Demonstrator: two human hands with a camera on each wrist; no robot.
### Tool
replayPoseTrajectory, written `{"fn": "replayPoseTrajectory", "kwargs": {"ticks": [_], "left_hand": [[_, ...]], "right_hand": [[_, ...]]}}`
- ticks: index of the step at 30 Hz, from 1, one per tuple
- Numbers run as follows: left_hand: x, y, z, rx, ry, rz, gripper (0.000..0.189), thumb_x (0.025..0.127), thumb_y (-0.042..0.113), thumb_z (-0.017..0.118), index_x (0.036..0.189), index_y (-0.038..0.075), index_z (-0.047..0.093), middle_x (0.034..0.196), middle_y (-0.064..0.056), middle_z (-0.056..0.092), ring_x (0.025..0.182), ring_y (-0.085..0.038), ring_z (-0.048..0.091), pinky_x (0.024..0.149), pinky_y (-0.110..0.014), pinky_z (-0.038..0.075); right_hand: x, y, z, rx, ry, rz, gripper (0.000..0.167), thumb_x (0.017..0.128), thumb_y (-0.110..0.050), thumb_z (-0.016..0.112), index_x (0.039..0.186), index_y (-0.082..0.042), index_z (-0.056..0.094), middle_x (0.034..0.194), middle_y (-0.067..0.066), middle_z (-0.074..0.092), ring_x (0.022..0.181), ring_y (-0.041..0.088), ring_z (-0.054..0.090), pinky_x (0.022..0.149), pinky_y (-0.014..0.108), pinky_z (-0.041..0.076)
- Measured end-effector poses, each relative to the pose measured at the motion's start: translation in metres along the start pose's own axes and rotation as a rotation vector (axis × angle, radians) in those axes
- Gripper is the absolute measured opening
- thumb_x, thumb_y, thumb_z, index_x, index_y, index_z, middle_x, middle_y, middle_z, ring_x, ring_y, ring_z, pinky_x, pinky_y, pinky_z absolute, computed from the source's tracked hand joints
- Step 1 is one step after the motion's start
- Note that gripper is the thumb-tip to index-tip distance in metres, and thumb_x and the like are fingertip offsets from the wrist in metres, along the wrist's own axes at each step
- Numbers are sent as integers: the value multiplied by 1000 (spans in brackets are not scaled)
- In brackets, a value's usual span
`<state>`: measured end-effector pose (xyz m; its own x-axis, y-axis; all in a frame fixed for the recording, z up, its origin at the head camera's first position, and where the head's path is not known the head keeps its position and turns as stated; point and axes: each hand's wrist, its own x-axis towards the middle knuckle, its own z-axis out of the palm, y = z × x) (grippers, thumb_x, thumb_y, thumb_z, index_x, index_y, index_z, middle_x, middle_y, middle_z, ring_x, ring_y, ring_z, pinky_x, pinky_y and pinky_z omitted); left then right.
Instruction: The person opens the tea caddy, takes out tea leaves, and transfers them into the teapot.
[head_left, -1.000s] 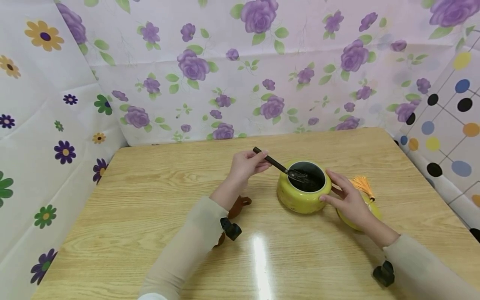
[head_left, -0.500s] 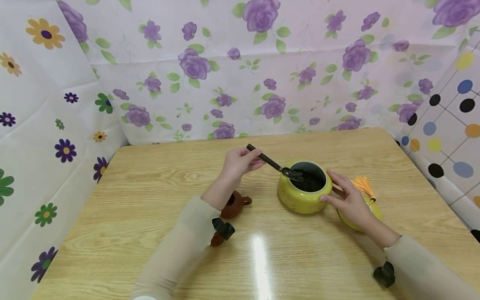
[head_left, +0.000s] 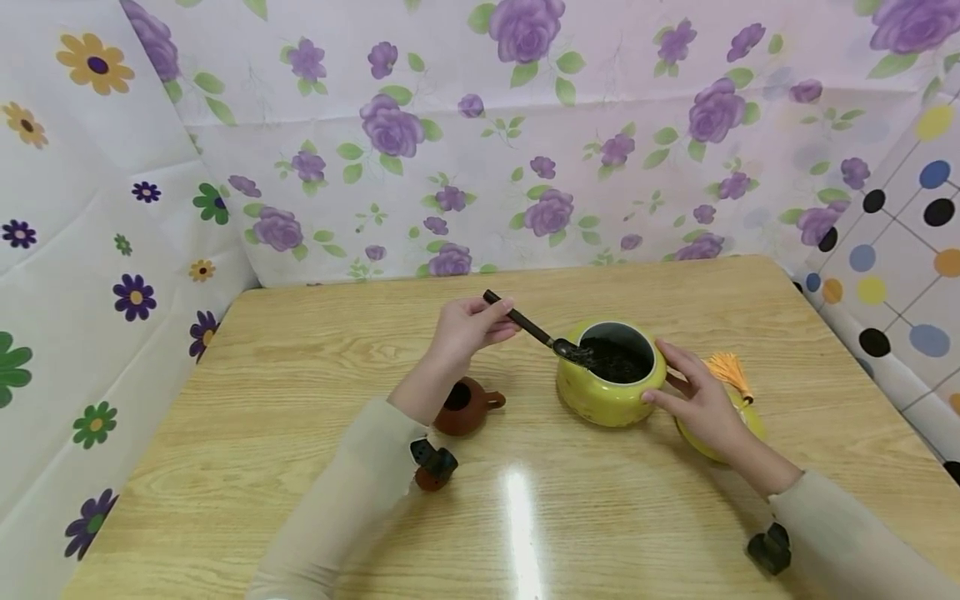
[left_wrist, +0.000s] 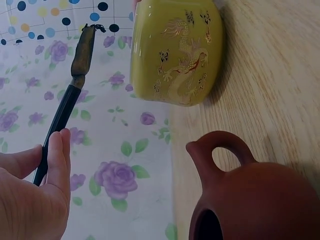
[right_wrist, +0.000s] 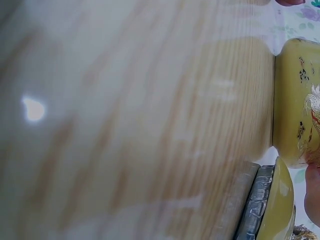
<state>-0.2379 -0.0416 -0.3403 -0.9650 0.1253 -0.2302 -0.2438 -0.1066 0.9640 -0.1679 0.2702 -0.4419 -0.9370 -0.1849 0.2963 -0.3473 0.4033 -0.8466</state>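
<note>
My left hand (head_left: 465,333) pinches the dark handle of a tea scoop (head_left: 528,325) between thumb and fingers. Dark tea leaves lie in the scoop's bowl, which is over the left rim of a yellow tea jar (head_left: 600,403); more dark leaves are inside the jar. Gold dragon decoration shows on the jar (left_wrist: 185,55) in the left wrist view. My right hand (head_left: 701,408) grips the jar's right side, thumb in front. Below my left wrist stands a lidless reddish-brown teapot (head_left: 468,410), partly hidden by the arm.
A yellow jar lid (head_left: 701,443) with an orange tassel (head_left: 727,373) lies under my right wrist; silvery wrapping covers its rim (right_wrist: 256,202). A small brown round piece (head_left: 432,478) sits near my left sleeve. Flowered cloth (head_left: 390,200) stands behind the wooden table (head_left: 300,358).
My left hand has moved left with the scoop, bringing its bowl from inside the jar's mouth to the left rim. More of the teapot shows. My right hand stays on the jar.
</note>
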Motion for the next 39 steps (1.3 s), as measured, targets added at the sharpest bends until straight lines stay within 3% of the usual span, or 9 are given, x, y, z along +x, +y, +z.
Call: {"fn": "replayPoseTrajectory", "kwargs": {"ticks": [8, 17, 30, 39], "left_hand": [[-4, -3, -17, 7, 7, 0, 21, 93, 14, 63, 96, -6, 62, 81, -9, 68, 70, -11, 69, 75, -23, 59], [-10, -2, -37, 36, 17, 4, 25, 94, 16, 61, 103, -7, 62, 80, -6, 68, 70, -10, 68, 75, -21, 59], [-19, -5, -70, 53, 48, 13, 24, 94, 15, 60, 101, -8, 60, 77, -3, 68, 70, -9, 69, 74, -21, 59], [-28, -6, -94, 87, 65, -10, 26, 96, 17, 58, 105, -7, 58, 79, -1, 67, 72, -7, 69, 76, -19, 58]], "right_hand": [[0, -1, 0, 1, -2, 0, 71, 87, -5, 68, 148, -5, 32, 141, 22, 37, 121, -10, 38, 96, 2, 38], [-1, -2, 1, 4, 1, 1, 70, 87, -4, 68, 148, -3, 32, 141, 23, 37, 121, -11, 38, 95, 2, 38], [-1, -3, 1, 2, 4, 1, 71, 87, -4, 68, 148, -5, 32, 141, 23, 37, 120, -13, 37, 95, 1, 38], [1, 0, 1, 4, 9, -10, 71, 86, -3, 68, 148, -4, 32, 140, 23, 37, 120, -13, 38, 95, 2, 39]]}}
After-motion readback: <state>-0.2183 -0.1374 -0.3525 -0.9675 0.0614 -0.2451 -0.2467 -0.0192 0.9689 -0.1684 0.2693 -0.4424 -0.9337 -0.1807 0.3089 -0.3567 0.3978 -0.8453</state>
